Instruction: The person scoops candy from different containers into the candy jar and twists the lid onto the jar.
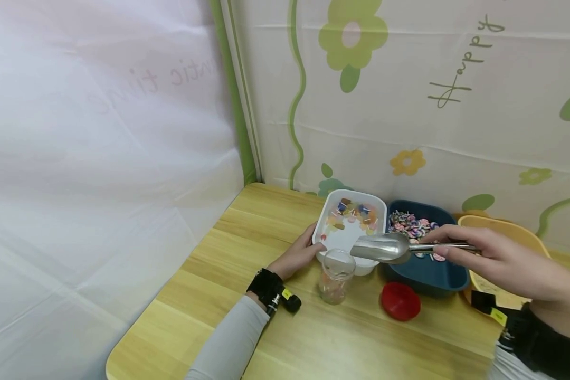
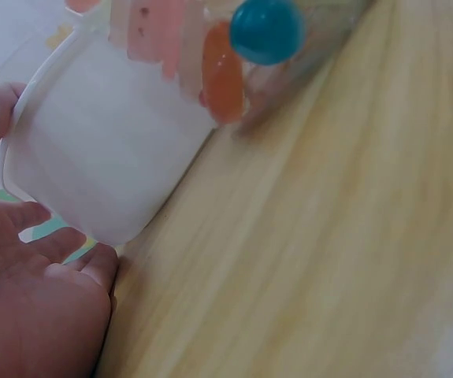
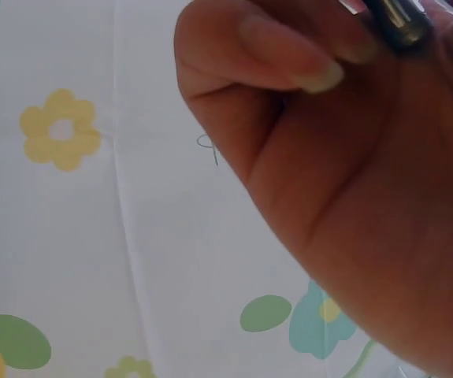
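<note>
My left hand (image 1: pixel 300 253) holds the left side of a white plastic tub (image 1: pixel 324 214), thumb at its rim and fingers against its outer wall. Small colourful candy-like pieces (image 1: pixel 344 211) lie toward the tub's far side. With my right hand (image 1: pixel 496 256) I grip the handle of a metal scoop (image 1: pixel 382 247); its mouth points left, above a clear plastic jar (image 1: pixel 336 277). Whether the scoop carries anything is hidden. Coloured pieces show inside the jar; in the left wrist view an orange piece (image 2: pixel 223 75) and a teal ball (image 2: pixel 267 31) are close up.
A dark blue tub (image 1: pixel 423 277) with small lollipop-like pieces (image 1: pixel 410 226) stands right of the white one. Farther right is a yellow tub (image 1: pixel 508 229), partly behind my right hand. A red lid (image 1: pixel 400 301) lies on the wooden table (image 1: pixel 195 301). A printed curtain (image 1: pixel 361 116) hangs behind.
</note>
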Available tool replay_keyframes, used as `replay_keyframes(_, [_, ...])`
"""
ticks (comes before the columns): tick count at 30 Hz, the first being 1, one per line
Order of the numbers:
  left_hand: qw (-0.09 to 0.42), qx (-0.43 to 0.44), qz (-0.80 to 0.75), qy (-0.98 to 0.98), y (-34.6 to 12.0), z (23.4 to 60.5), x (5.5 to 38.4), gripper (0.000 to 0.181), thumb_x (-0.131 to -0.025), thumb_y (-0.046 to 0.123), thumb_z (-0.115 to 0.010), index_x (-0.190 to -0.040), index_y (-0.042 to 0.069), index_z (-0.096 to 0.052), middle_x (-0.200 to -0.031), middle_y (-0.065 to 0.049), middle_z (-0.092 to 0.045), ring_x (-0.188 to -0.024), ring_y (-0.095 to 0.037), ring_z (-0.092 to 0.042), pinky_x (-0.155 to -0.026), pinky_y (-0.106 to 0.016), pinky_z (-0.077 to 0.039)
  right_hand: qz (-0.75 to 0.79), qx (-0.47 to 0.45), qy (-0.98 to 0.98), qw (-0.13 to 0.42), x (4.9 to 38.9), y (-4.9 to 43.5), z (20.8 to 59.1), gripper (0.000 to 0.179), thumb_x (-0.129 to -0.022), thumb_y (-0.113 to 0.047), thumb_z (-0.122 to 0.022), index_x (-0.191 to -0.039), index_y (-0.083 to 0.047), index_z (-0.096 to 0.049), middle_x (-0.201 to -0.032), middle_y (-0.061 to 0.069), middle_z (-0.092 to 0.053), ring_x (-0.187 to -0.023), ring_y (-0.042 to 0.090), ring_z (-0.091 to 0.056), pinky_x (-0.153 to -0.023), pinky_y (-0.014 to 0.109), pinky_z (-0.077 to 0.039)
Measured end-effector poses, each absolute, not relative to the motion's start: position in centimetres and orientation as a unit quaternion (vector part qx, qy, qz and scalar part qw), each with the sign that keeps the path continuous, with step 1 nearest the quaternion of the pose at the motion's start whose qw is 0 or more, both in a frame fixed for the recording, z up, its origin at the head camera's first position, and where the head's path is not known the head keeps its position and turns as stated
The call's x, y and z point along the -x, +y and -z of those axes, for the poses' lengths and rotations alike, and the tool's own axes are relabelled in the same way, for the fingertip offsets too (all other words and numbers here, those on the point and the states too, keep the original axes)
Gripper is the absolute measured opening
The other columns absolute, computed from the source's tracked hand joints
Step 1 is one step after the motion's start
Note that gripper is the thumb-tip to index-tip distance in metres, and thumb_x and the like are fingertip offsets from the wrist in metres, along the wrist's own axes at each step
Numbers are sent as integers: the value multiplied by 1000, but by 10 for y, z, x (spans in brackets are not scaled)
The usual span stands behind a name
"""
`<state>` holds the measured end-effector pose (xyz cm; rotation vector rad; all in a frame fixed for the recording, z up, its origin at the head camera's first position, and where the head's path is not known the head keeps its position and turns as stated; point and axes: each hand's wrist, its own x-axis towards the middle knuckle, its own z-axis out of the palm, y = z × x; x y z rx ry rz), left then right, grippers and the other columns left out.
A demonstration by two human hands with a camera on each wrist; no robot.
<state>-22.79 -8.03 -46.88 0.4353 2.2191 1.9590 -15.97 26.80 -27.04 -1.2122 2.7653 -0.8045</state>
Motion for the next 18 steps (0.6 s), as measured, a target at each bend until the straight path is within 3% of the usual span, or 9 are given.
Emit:
replay_keyframes(8, [78, -141, -662, 732, -79, 471, 228, 71, -91, 12, -52, -150, 23, -15, -152, -3, -22, -133, -10, -24, -109, -36, -23, 256, 384, 886, 42, 176, 256, 281, 23, -97, -18, -51, -118, -20, -58, -105, -4, -61, -81, 8, -57, -64, 27, -51])
replay_keyframes(13, [80, -147, -664, 728, -80, 471, 229, 70, -92, 12, -51, -150, 23, -15, -152, -4, -22, -133, -13, -24, -109, -38, -23, 261, 382, 885, 46, 197, 234, 296, 20, -97, -18, -51, -114, -12, -61, -94, -2, -60, -73, 12, -54, -59, 28, -50])
replay_keyframes(18, [80, -148, -663, 729, -79, 469, 228, 70, -92, 10, -51, -150, 24, -15, -152, -4, -23, -133, -14, -24, -108, -38, -24, 227, 374, 899, 23, 213, 211, 315, 22, -95, -14, -54, -113, -7, -64, -96, 2, -63, -77, 15, -54, -68, 36, -51])
